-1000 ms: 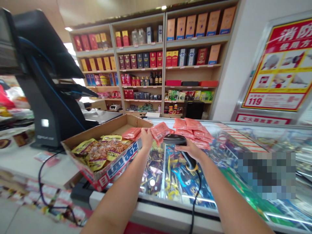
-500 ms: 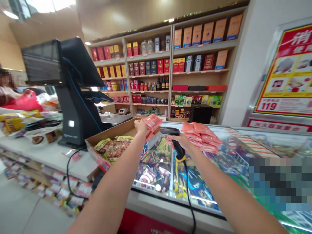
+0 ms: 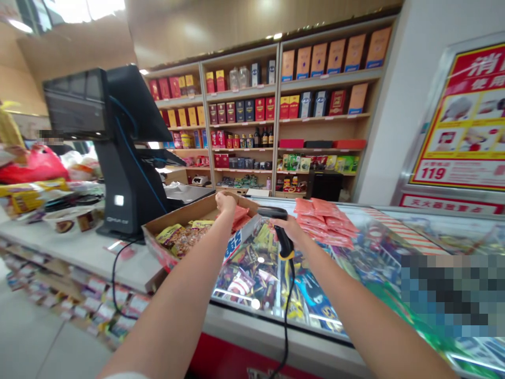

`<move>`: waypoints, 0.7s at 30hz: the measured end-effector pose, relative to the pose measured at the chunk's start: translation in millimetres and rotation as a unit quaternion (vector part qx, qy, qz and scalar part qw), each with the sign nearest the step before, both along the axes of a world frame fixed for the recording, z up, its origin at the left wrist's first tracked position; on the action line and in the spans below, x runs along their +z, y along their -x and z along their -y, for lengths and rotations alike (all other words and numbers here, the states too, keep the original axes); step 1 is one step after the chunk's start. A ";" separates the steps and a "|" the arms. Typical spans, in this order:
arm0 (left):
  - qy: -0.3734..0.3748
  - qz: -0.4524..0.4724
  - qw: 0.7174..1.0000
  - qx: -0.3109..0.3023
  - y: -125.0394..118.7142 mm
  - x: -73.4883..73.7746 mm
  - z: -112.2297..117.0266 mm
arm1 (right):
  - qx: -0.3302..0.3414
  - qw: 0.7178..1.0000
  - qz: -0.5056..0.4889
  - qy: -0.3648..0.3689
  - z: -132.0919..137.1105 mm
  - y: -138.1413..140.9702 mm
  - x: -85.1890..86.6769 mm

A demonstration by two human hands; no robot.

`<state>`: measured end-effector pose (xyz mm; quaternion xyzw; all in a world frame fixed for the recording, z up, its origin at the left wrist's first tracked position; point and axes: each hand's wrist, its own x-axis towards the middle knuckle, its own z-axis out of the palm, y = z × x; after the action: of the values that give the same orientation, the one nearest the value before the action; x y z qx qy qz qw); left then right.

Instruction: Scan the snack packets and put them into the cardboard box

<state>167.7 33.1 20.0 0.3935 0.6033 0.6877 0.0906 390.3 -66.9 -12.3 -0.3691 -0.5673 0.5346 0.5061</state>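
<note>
the left hand (image 3: 225, 202) is up at the far rim of a shallow cardboard box (image 3: 165, 227), its grip narrow, with the fingers bunched at the edge. whether it pinches anything there i cannot tell. just right of that grip, inside the box, lie a few pink vacuum packets (image 3: 240, 217), and below it to the left a heap of yellow-labelled snack bags (image 3: 181, 238) covers the box floor.

the right hand (image 3: 284, 230) has a closed grip around the handle of a black handheld barcode scanner (image 3: 276, 223) with a yellow collar. the scanner's head points left, toward the box, near the left hand but not touching it. its black cord (image 3: 290, 305) drops from the end of the handle over the front of a glass-topped chest freezer (image 3: 268, 337).

right of the right grip, a stack of pink packets (image 3: 324, 222) lies on the glass, near the hand but apart from it. under both grips, colourful snack packets (image 3: 252, 279) show through the glass.

left of the left grip, a black point-of-sale terminal (image 3: 130, 173) stands on a white surface (image 3: 71, 247), with the box at that surface's edge. ahead of both grips, wooden shelves (image 3: 240, 171) carry boxed goods and bottles, and far to the right hangs a red and yellow poster (image 3: 460, 126).
</note>
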 end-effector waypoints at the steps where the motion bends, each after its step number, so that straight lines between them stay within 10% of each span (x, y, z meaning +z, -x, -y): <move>1: 0.011 -0.016 1.000 -0.015 -8.9 1.3 2.1 | -0.006 1.000 0.000 0.000 2.4 -5.9 -3.3; 9: 0.139 -0.208 0.942 -0.224 -95.3 -38.3 22.6 | -0.121 0.991 -0.054 0.015 21.7 -56.0 -18.2; 14: 0.241 -0.252 0.913 -0.213 -110.9 -76.8 28.8 | -0.140 0.989 -0.039 0.035 22.0 -69.4 -25.3; 21: 0.219 -0.168 0.941 -0.193 -125.5 -105.4 24.8 | -0.133 0.991 -0.019 0.018 13.5 -65.3 -35.3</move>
<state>293.3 8.3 -85.4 0.5830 0.6579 0.4316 0.2027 455.5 -80.4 -47.6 -0.4402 -0.4934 0.4797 0.5768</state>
